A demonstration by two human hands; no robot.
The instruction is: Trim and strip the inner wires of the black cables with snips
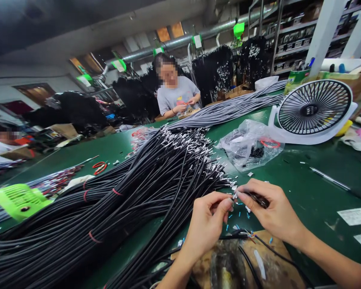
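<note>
My left hand (pixel 208 218) is closed, thumb and finger pinching what looks like a cable end with a pale tip (pixel 235 196). My right hand (pixel 272 208) meets it there, its thumb and forefinger at the same tip. Inside the right palm lies a dark, shiny handled tool (pixel 260 199), mostly covered by the fingers, so its kind does not show. Just beyond both hands, a large bundle of black cables (pixel 156 172) ends in many stripped white tips. Below the hands, small blue offcuts (pixel 239 214) are scattered on the green table (pixel 307 200).
A wooden board (pixel 276 257) with a worn metal block and loose black cables sits in front of me. Beyond are a clear plastic bag (pixel 246 146), a fan (pixel 314 108), grey cables (pixel 228 108) and red-handled scissors (pixel 100 167). Across the table, another person (pixel 177 94) handles small parts.
</note>
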